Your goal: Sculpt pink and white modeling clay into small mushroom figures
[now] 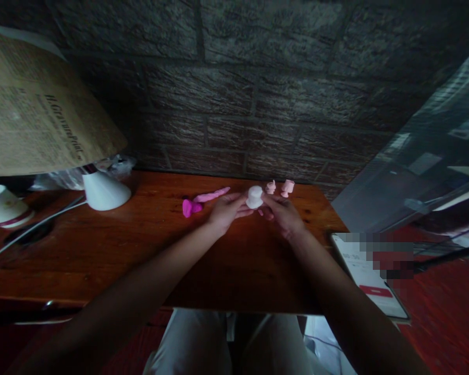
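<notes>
Over the wooden table point(234, 276), the left hand point(229, 209) and the right hand point(284, 212), fingers half curled, hold between them one white clay-like piece point(254, 197), which probably needs gentle, even pressing.

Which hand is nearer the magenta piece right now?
Left. The left hand is to the right of the magenta piece; the right hand is farther right, past the white piece.

Lump point(254, 197) between left hand point(226, 211) and right hand point(285, 214); lamp point(54, 114) left on table point(238, 265); wall point(234, 88) behind.
</notes>
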Action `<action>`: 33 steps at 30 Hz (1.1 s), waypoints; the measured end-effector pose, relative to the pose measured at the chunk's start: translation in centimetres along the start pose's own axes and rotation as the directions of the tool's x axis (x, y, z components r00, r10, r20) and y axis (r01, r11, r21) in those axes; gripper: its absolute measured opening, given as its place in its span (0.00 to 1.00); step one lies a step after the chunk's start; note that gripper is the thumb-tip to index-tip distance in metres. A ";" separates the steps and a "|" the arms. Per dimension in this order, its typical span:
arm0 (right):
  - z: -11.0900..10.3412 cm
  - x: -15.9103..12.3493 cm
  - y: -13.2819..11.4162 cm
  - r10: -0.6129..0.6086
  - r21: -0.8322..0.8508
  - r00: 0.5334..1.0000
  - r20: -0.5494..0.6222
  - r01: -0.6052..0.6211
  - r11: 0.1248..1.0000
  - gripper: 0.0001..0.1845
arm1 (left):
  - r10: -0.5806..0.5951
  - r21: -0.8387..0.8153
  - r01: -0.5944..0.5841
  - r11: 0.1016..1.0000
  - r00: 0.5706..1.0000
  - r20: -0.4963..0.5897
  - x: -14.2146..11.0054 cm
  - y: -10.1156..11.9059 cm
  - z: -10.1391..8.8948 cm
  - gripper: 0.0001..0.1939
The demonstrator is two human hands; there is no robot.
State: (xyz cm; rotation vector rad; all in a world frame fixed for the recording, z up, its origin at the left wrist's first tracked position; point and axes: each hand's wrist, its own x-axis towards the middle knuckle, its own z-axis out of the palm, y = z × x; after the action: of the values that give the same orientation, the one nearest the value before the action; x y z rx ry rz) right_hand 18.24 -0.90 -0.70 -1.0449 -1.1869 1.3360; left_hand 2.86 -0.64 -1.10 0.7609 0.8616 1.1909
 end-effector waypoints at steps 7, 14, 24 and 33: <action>-0.2 0.4 0.6 0.014 0.046 0.999 -0.029 -0.012 0.999 0.26 | -0.015 0.186 0.014 0.983 1.000 0.008 -0.3 0.2 0.2 0.16; 0.3 0.1 0.9 -0.082 -0.019 0.993 -0.088 0.081 0.997 0.27 | -0.027 0.373 -0.026 0.928 0.990 0.136 -0.7 -0.2 0.5 0.26; 1.1 0.1 1.2 -0.300 -0.183 0.945 -0.128 0.274 0.944 0.18 | 0.169 0.423 -0.238 0.874 0.966 0.195 -0.8 -0.9 0.3 0.26; 1.1 -0.1 1.1 -0.318 -0.257 0.935 -0.159 0.272 0.927 0.22 | -0.095 0.208 0.064 0.976 0.985 0.144 -0.7 -0.7 0.7 0.24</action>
State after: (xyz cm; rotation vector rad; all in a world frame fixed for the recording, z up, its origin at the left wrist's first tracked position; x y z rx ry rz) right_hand 16.98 -1.12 -1.67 -1.0836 -1.3106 0.8520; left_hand 3.66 -1.47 -1.29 0.9618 0.8852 0.9693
